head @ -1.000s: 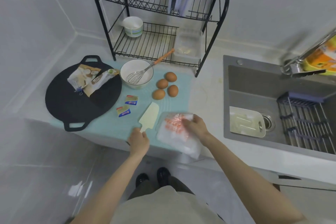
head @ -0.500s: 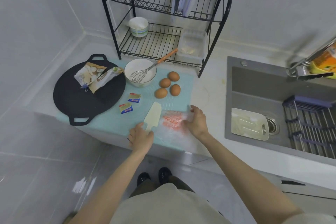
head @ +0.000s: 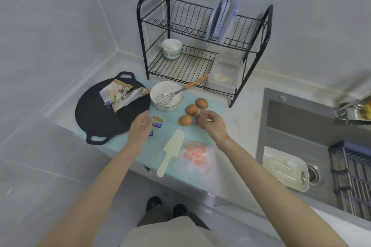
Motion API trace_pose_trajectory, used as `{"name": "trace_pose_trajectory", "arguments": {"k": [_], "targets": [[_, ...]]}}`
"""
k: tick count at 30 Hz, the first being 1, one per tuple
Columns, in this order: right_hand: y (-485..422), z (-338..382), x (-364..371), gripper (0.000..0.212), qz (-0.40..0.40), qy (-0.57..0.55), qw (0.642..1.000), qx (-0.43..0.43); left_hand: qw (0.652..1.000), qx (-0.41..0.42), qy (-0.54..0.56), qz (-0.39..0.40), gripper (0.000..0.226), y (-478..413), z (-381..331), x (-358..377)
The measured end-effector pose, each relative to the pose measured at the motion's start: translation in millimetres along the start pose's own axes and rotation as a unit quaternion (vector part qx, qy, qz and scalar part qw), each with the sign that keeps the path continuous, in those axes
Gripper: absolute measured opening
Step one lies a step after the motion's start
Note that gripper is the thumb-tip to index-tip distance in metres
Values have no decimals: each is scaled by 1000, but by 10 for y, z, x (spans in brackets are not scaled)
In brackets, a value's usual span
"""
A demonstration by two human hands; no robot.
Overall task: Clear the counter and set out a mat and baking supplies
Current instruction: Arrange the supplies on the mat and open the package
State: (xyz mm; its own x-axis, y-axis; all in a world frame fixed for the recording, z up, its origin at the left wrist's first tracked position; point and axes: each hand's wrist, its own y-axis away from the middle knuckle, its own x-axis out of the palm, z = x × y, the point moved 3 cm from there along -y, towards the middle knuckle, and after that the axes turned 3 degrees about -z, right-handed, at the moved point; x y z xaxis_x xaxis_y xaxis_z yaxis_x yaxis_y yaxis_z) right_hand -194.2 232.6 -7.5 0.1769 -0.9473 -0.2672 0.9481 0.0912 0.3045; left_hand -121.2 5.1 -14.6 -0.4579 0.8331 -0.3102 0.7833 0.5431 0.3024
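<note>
**Both hands empty above the mat, supplies laid out**

Pale teal silicone mat (head: 218, 110) lies flat on the pale bench (head: 247, 118), front edge at the bench lip. On it: one white round bowl (head: 167, 96) with one wire whisk with an orange handle (head: 176, 93) leaning inside; four brown eggs (head: 192, 109) in a cluster, one mostly hidden behind the right hand; one cream plastic spatula (head: 171, 151), handle poking past the front edge; one clear plastic bag with orange print (head: 195, 155) just beside the spatula; two small blue-and-yellow foil packets (head: 157, 122), one partly covered by the left hand.

One black round griddle pan with two handles (head: 104, 114) overlaps the mat's left side, with two crumpled paper packets (head: 118, 94) on it.

Left hand (head: 139, 126) hovers over the packets, grip loosely open, holding nothing. Right hand (head: 211, 124) hovers over the eggs, fingers curled, half open, nothing visibly held; blurred, contact with the egg unclear.

Behind: one black two-tier wire dish rack (head: 202, 46) holding one striped cup (head: 172, 48), several upright plates (head: 220, 20), one clear plastic tub (head: 224, 73). Steel sink (head: 297, 126) to the right.
</note>
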Motion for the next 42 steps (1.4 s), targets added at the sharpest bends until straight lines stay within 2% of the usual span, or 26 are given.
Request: {"name": "trace_pose_trajectory", "arguments": {"k": [4, 7, 11, 15, 18, 22, 26, 31, 37, 42], "targets": [[-347, 157, 224, 30, 19, -66, 997, 42, 998, -30, 53, -12, 42, -351, -146, 0], [-582, 189, 417, 24, 44, -65, 994, 82, 997, -59, 53, 1, 45, -628, -170, 35], [-924, 161, 692, 24, 12, -48, 991, 126, 995, -86, 41, 31, 50, -960, -79, 55], [-1197, 135, 933, 25, 8, 2, 991, 133, 990, -103, 55, 82, 48, -1190, 13, 88], [-1272, 134, 1011, 28, -4, -22, 987, 157, 984, -105, 74, 124, 41, -1271, 3, 162], [-1351, 105, 1046, 32, -32, -44, 981, 188, 977, -131, 89, 145, 43, -1422, 51, 261], [-1406, 67, 1067, 52, -71, -48, 975, 206, 973, -151, 102, 140, 44, -1515, 68, 323], [-1452, 83, 1110, 71, -74, -41, 974, 208, 970, -165, 117, 132, 44, -1580, 73, 354], [-1436, 141, 1116, 55, -86, 1, 974, 210, 971, -161, 109, 135, 46, -1587, 91, 327], [-1345, 85, 1055, 56, -92, -15, 977, 193, 971, -155, 112, 145, 38, -1457, 49, 298]]}}
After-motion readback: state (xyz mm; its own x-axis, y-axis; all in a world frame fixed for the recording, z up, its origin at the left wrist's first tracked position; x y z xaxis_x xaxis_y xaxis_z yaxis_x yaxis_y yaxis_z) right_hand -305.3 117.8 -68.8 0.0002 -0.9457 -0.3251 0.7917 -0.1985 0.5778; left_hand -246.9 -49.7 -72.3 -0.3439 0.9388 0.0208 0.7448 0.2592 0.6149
